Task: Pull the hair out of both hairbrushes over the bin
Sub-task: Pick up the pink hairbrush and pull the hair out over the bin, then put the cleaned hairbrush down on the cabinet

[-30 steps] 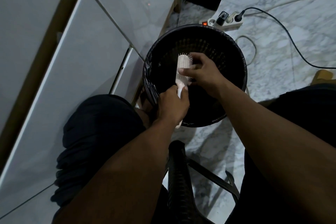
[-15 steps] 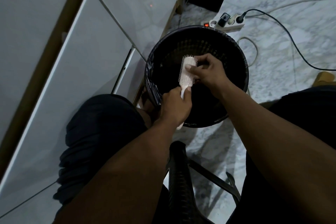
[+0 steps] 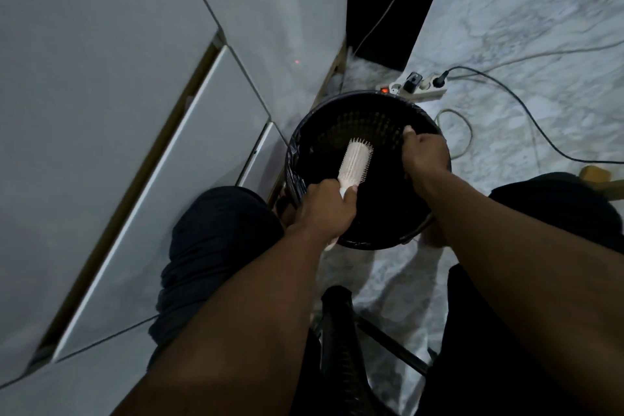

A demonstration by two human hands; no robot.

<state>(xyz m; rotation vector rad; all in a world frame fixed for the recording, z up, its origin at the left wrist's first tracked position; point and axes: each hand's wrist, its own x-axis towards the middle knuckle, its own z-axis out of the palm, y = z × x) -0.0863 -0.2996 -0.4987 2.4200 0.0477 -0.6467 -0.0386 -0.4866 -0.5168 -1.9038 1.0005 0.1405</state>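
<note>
A black round bin point(image 3: 363, 95) with a dark liner stands on the marble floor between my knees. Over its left half I hold a white hairbrush point(image 3: 354, 164), bristles facing up and to the right. My left hand point(image 3: 326, 209) is closed around the brush handle at the bin's near-left rim. My right hand point(image 3: 423, 154) hovers over the bin's right side, apart from the brush, fingers pinched together. The dim light hides whether any hair sits between them. No second hairbrush is in view.
White cabinet doors point(image 3: 135, 111) fill the left side, close to the bin. A power strip point(image 3: 417, 88) with a lit red switch and trailing cables lies just behind the bin. A black chair frame point(image 3: 341, 331) stands between my legs.
My right hand has left the brush head and moved right, over the bin's right rim. The left hand keeps its grip on the handle, the brush tilting slightly right.
</note>
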